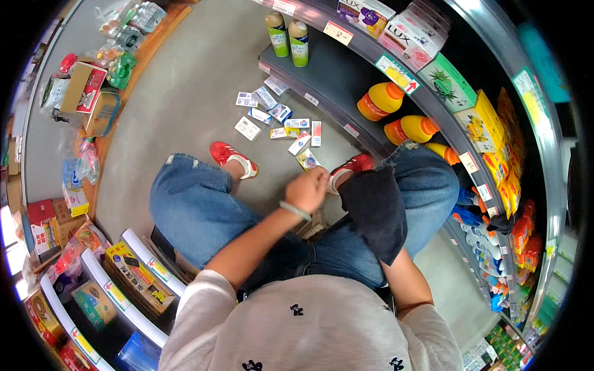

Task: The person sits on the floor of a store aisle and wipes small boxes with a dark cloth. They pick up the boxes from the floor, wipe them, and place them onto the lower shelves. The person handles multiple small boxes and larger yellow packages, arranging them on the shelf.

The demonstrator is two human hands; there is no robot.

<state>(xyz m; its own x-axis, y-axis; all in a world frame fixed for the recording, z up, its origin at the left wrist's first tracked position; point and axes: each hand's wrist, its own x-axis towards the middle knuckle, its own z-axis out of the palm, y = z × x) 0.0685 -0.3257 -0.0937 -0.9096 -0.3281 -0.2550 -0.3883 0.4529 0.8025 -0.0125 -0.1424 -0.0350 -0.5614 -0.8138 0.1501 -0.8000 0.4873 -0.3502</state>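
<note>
My left hand [306, 191], a band around its wrist, is over the floor between my legs with its fingers curled and blurred. Just beyond its fingertips lies a small carton [307, 159]; whether they touch, or anything is between the fingers, I cannot tell. A black cloth [376, 211] hangs over the end of my right forearm [408, 283], beside my right knee, and hides my right hand. Ahead on the grey floor are several small cartons in a loose group, including a yellow-and-white carton [284, 133], a red-and-white carton [316, 134] and a blue-and-white carton [280, 112].
On my right, the dark shelf [306, 79] carries two spray cans [287, 39] and several yellow bottles [380, 101]. Soap boxes [408, 41] stand above. Another shelf unit [139, 264] is close behind my left side. Bagged bottles and boxes [88, 88] line a wood-edged platform [139, 60] farther left.
</note>
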